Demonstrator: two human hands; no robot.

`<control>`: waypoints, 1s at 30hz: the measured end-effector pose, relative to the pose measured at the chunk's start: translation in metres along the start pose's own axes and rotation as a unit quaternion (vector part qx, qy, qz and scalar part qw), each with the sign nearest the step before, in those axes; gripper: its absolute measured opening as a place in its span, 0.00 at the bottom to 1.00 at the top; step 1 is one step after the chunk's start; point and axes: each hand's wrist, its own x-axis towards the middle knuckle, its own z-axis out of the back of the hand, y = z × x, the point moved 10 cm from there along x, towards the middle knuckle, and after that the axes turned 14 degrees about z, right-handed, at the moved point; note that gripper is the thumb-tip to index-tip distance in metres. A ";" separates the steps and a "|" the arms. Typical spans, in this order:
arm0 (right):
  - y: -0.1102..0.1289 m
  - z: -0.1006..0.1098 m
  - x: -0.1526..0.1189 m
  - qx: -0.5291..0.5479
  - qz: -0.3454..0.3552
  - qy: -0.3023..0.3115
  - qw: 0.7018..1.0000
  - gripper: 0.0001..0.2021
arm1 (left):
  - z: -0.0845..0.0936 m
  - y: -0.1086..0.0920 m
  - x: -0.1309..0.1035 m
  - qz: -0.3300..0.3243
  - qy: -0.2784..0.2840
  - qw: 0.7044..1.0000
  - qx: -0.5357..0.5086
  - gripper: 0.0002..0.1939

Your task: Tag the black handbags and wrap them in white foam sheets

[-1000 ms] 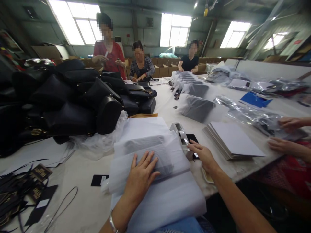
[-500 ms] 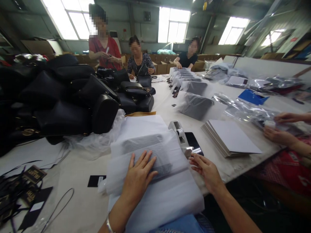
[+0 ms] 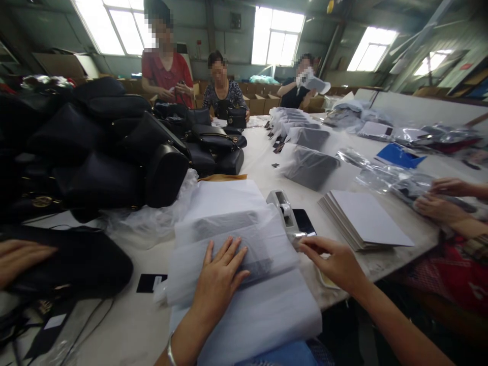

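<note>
A dark bag wrapped in thin white tissue paper lies in front of me, with loose tissue spread beneath it. My left hand rests flat on the wrapping, fingers spread. At the cutter end of a grey tape dispenser, my right hand has its thumb and fingers pinched together on a strip of clear tape. The strip is small and partly hidden by the fingertips. A black phone lies beside the dispenser.
Black handbags are heaped at left. Another person's hand rests on a black handbag nearby. White boards are stacked at right, near a co-worker's hands. Wrapped bags line the table's far side.
Another person's hand and a black handbag have come in at left, over the tags. My right hand has shifted slightly right; my left stays put. The far-right person now lifts a white-wrapped thing.
</note>
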 end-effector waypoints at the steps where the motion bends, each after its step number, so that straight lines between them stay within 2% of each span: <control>1: 0.021 -0.008 0.013 -0.010 0.056 0.046 0.997 0.14 | 0.000 0.000 0.000 0.002 0.000 1.000 -0.001 0.24; 3: 0.056 -0.032 0.041 -0.023 0.154 0.139 0.978 0.15 | 0.001 0.000 0.000 0.005 0.001 1.000 -0.005 0.24; 6: 0.088 -0.072 0.083 -0.055 0.270 0.227 0.934 0.13 | 0.002 0.000 0.001 0.012 0.003 1.000 -0.009 0.25; 8: 0.096 -0.100 0.107 -0.097 0.313 0.281 0.902 0.10 | 0.001 0.000 0.001 0.014 0.010 1.000 -0.012 0.24; 11: 0.098 -0.132 0.128 -0.178 0.335 0.351 0.856 0.07 | -0.001 0.002 0.002 0.020 0.018 0.999 -0.027 0.23; 15: 0.100 -0.148 0.142 -0.249 0.356 0.380 0.817 0.09 | -0.001 0.004 0.002 0.024 0.017 0.998 -0.048 0.22; 17: 0.092 -0.145 0.153 -0.275 0.337 0.367 0.822 0.17 | -0.001 0.004 0.002 0.024 0.015 0.998 -0.052 0.22; 19: 0.075 -0.131 0.170 -0.294 0.277 0.325 0.855 0.23 | 0.001 0.003 0.001 0.025 0.012 0.998 -0.053 0.22; 21: 0.050 -0.106 0.180 -0.306 0.204 0.265 0.891 0.21 | 0.002 0.003 0.001 0.026 0.010 0.998 -0.051 0.22; 23: 0.024 -0.078 0.175 -0.322 0.151 0.209 0.911 0.15 | 0.002 0.003 0.000 0.026 0.010 0.998 -0.048 0.22; 25: -0.002 -0.048 0.153 -0.316 0.113 0.141 0.931 0.12 | 0.002 0.003 0.000 0.026 0.009 0.999 -0.045 0.22; 27: -0.028 -0.017 0.120 -0.261 0.068 0.046 0.962 0.14 | 0.002 0.003 -0.001 0.025 0.004 0.999 -0.046 0.23; 29: -0.053 0.001 0.083 -0.189 0.022 -0.016 0.982 0.16 | 0.002 0.002 -0.001 0.023 -0.001 0.999 -0.046 0.23; 30: -0.064 0.002 0.065 -0.150 -0.008 -0.027 0.988 0.17 | 0.002 0.002 -0.001 0.022 -0.004 0.999 -0.045 0.23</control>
